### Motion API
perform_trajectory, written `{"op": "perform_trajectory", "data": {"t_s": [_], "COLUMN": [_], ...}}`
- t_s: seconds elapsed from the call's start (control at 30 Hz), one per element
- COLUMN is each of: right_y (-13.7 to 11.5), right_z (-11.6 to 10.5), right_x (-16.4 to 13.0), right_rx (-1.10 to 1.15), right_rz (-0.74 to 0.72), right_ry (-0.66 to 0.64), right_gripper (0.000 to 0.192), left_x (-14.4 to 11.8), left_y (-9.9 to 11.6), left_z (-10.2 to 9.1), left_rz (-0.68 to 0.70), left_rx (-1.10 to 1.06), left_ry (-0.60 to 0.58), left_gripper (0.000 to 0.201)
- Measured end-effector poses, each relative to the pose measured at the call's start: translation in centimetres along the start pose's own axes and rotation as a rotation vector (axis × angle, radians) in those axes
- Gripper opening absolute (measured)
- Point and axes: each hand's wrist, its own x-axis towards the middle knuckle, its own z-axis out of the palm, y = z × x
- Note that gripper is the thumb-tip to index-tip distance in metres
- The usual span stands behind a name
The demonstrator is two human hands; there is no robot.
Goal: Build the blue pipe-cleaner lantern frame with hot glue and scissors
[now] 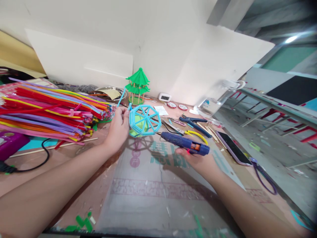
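Observation:
My left hand holds a light blue pipe-cleaner frame, an octagon with spokes like a small roof, lifted a little above the table. A loose light blue stem sticks up from my fingers. My right hand grips a blue hot glue gun, whose nozzle points left at the lower right edge of the frame and almost touches it. A green piece shows behind the frame's lower part.
A big bundle of coloured pipe cleaners lies at left. A green model pavilion stands at the back wall. Blue pliers, yellow-handled cutters, a phone and a clear jug lie to the right. Green scraps lie near the front edge.

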Motion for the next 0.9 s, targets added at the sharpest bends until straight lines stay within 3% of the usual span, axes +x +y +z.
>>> {"op": "perform_trajectory", "data": {"t_s": [0.9], "right_y": [0.38], "right_z": [0.18], "right_x": [0.02], "right_rx": [-0.016], "right_rz": [-0.043], "right_ry": [0.045], "right_gripper": [0.033], "left_x": [0.14], "left_y": [-0.59], "left_z": [0.18], "left_rz": [0.019], "left_rx": [-0.003], "left_ry": [0.033], "left_gripper": [0.015]}}
